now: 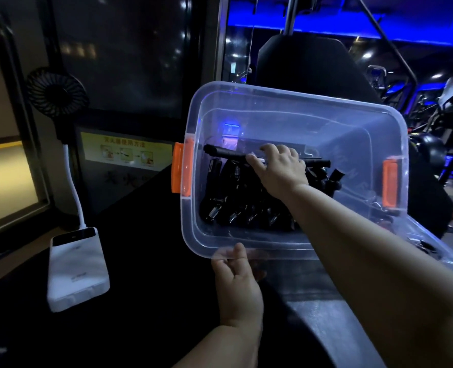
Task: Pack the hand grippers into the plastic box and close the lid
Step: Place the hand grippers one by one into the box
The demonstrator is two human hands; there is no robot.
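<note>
A clear plastic box with orange latches stands open on a dark table, tilted toward me. Several black hand grippers with steel springs lie in a row on its bottom. My right hand reaches deep into the box and grips a black hand gripper by its handle, held across the far end above the others. My left hand holds the box's near rim, thumb over the edge. The clear lid lies to the right of the box, partly behind my right forearm.
A white power bank lies at the left on the table, with a small black fan on a white stalk plugged into it. A dark panel with a yellow sticker stands behind. Gym machines fill the right background.
</note>
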